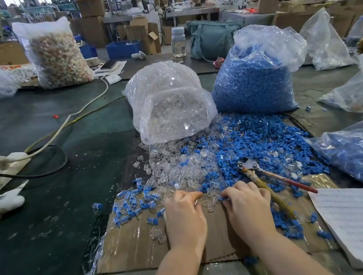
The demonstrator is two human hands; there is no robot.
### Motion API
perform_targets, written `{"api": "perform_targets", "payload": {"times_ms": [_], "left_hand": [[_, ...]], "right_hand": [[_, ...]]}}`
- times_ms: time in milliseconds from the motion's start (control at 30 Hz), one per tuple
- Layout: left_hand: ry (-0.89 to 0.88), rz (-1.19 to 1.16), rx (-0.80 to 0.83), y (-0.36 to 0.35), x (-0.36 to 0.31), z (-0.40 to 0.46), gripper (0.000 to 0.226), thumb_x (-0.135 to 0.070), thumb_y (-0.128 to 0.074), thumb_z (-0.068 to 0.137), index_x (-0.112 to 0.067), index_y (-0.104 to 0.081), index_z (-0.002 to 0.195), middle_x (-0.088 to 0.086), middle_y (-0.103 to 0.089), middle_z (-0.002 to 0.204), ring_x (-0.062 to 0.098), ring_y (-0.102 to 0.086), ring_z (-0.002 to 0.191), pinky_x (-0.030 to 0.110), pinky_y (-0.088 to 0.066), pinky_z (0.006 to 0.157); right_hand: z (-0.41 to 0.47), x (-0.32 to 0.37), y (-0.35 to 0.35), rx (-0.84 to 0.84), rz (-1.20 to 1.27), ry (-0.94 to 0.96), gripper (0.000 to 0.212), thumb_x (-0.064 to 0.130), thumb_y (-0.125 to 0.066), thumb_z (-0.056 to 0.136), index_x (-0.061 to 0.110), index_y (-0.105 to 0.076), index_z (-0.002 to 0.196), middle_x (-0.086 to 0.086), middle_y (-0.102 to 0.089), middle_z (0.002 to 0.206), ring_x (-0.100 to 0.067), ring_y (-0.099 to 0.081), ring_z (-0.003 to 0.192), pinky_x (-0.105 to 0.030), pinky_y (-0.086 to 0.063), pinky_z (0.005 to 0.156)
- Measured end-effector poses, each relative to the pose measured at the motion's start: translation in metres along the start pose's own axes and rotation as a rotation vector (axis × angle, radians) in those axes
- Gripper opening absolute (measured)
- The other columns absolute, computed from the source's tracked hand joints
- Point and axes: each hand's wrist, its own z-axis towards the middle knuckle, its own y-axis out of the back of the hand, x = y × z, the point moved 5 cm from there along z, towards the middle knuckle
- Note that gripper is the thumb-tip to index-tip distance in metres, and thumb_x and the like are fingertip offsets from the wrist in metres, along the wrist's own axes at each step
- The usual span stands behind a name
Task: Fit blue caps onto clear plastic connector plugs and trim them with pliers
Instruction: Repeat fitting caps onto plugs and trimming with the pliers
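Both hands work knuckles-up at the near edge of the heap, on the flat brown cardboard sheet [131, 246].

Left hand [185, 216]: fingers curled under, probably on a clear plug; contents hidden.

Right hand [247, 205]: curled likewise, a bit of blue at its fingertips; hold uncertain.

Loose clear plastic connector plugs [177, 174] and small blue plastic caps [248, 140] lie just ahead, within reach.

Red-handled metal pliers [276, 176] rest untouched beside the right hand.

Capped pieces [133, 200] sit left of the left hand, seemingly sorted aside.

Both hands [213, 206] pick among clear plugs [182, 175] and blue caps [248, 143].
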Motion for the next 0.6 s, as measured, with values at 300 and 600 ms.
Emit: {"api": "perform_targets", "payload": {"times_ms": [300,600], "left_hand": [[-0.069,0.101,0.112,-0.019,-0.007,0.005,0.021,-0.022,-0.057,0.091,-0.023,-0.066,0.110,-0.007,-0.057,0.106,0.009,-0.045,0.102,0.019,-0.039,0.089],[-0.046,-0.069,0.051,-0.012,-0.006,-0.004,0.015,-0.016,-0.059,0.089,-0.016,-0.068,0.101,-0.011,-0.055,0.092,-0.007,-0.044,0.073,-0.007,-0.032,0.068]], "right_hand": [[0.002,0.002,-0.009,0.015,-0.004,-0.045,0.012,0.031,-0.042,0.096,0.032,-0.053,0.101,0.012,-0.055,0.103,-0.014,-0.046,0.103,-0.034,-0.026,0.086],[0.002,0.002,-0.008,0.010,0.035,-0.035,0.007,0.029,-0.043,0.097,0.029,-0.049,0.101,0.012,-0.054,0.103,-0.013,-0.043,0.102,-0.034,-0.025,0.087]]}}
